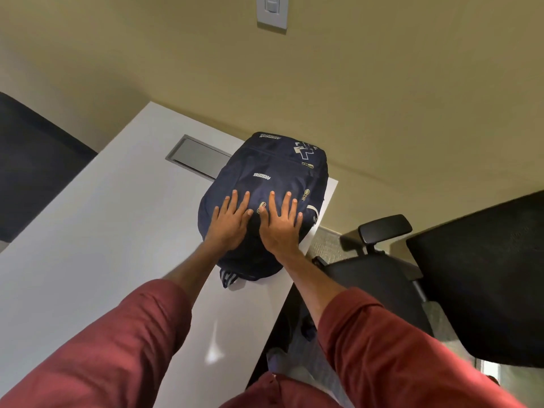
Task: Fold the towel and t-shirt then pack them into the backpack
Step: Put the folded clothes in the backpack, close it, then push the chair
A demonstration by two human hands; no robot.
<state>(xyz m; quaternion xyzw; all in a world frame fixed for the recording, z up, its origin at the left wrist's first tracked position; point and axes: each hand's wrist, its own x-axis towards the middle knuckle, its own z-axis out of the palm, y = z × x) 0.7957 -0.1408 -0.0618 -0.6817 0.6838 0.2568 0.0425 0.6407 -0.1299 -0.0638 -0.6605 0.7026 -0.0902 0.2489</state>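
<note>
Red sleeves (pixel 123 343) lead to left hand (pixel 229 222) and right hand (pixel 279 225), flat and open, gripping nothing, pressing the backpack (pixel 273 172) at twelve o'clock; packing looks finished, only lifting away likely remains

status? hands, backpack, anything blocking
Left hand and right hand flat, open on backpack. Backpack lying on table. Towel, t-shirt not visible. Nothing blocking.

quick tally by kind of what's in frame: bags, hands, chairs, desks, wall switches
Backpack: 1, navy, lying on the desk
Hands: 2, left hand and right hand, both flat on the backpack
Office chair: 1, black
Desk: 1, white
Wall switch: 1
Total: 6
No towel or t-shirt visible.
</note>
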